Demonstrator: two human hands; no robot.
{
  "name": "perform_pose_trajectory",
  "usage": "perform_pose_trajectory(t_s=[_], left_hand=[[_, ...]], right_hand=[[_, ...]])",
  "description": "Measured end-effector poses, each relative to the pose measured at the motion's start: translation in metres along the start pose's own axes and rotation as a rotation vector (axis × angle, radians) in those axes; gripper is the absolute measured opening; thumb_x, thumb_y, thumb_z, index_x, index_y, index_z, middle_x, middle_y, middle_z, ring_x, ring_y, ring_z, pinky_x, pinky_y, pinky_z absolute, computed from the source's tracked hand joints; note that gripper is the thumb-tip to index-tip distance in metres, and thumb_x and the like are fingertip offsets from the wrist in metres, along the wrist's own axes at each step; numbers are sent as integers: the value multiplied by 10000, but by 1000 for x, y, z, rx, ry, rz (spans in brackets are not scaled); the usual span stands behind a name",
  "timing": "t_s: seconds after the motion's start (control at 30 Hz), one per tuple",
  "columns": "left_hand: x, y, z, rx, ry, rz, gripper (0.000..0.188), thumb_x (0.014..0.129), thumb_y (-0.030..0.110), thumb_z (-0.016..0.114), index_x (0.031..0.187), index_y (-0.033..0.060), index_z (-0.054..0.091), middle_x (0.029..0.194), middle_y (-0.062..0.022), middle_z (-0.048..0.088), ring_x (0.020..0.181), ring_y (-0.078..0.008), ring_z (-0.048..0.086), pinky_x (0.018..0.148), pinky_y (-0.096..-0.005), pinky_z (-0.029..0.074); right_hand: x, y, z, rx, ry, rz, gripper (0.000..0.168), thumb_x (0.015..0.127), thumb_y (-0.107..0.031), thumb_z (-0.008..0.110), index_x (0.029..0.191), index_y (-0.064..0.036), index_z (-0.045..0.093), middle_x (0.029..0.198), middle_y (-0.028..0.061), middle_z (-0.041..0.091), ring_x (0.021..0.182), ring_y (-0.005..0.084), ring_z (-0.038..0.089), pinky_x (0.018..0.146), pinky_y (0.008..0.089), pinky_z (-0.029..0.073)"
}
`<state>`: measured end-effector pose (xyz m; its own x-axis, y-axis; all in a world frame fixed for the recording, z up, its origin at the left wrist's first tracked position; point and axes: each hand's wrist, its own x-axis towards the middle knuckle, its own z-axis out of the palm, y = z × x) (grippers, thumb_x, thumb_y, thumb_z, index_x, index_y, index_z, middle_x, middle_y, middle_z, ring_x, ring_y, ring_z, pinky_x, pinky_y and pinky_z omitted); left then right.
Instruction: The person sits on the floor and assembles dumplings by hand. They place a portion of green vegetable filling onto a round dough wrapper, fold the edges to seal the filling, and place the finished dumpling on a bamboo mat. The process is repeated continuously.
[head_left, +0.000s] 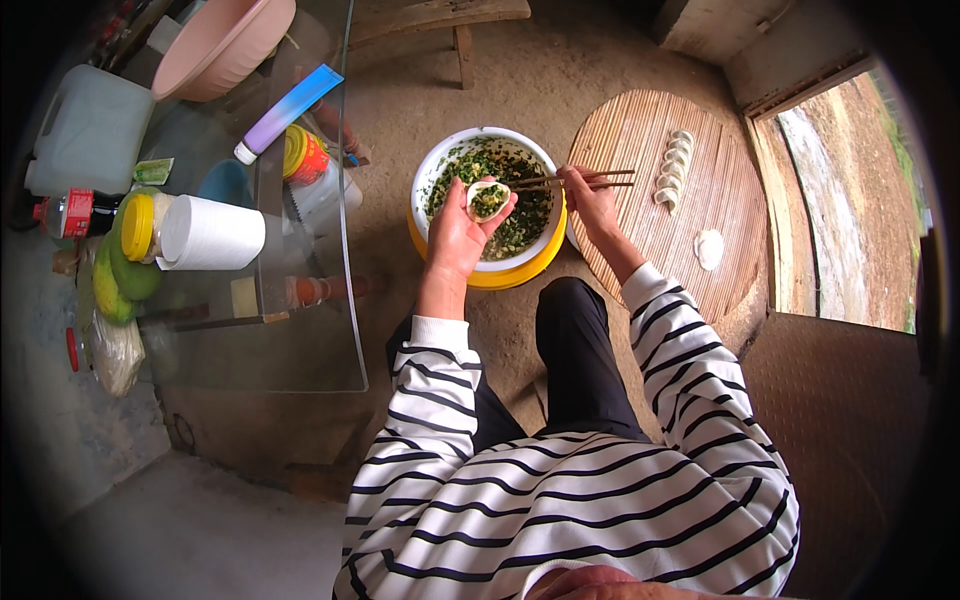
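Note:
My left hand (463, 227) holds a round dumpling wrapper (488, 201) with green and yellow filling on it, over the near left part of a white bowl (489, 264). Chopped greens with yellow bits (529, 217) lie in the bowl. Between the fingers of my right hand (592, 201) is a pair of wooden chopsticks (536, 180), whose tips reach towards the wrapper. To the right, a round ribbed wooden board (622, 135) carries a row of several folded dumplings (675, 169). Flat wrappers (709, 249) lie nearer me on that board.
A glass-topped table (322, 367) stands at the left with a paper roll (217, 232), a yellow-lidded jar (138, 227), a cola bottle (75, 214), a plastic jug (94, 135), a pink basin (225, 52) and a blue-purple tube (289, 112). A wooden bench (442, 13) is beyond the bowl.

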<state>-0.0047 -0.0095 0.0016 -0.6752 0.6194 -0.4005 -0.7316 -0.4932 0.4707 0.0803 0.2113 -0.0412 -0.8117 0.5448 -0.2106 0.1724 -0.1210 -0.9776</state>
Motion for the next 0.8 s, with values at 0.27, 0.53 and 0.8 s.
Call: perform_pose_trajectory(t_s=[0.27, 0.53, 0.8], left_hand=[[1, 0, -1, -15, -26, -11, 500, 1089, 376, 408, 1249, -80, 535, 1208, -215, 624, 1104, -422, 653, 973, -461, 575], [2, -6, -1, 4, -38, -5, 485, 1089, 370, 407, 1259, -73, 508, 1225, -185, 603, 1097, -407, 653, 972, -471, 580], [5, -11, 1, 76, 5, -37, 419, 1077, 377, 451, 1293, 31, 549, 1256, -114, 612, 1154, -235, 609, 956, -455, 574]], right_hand=[[-33, 5, -15, 190, -119, 414, 378, 891, -323, 784, 1063, -24, 630, 709, -31, 557, 546, 47, 464, 462, 227, 353], [-63, -60, 3, -465, -108, -270, 196, 927, -138, 705, 1058, 8, 689, 728, 16, 623, 645, 66, 521, 586, 273, 443], [-41, -90, 54, -818, -464, -792, 342, 805, 13, 662, 1103, -145, 722, 937, 112, 608, 838, 320, 672, 748, 404, 557]])
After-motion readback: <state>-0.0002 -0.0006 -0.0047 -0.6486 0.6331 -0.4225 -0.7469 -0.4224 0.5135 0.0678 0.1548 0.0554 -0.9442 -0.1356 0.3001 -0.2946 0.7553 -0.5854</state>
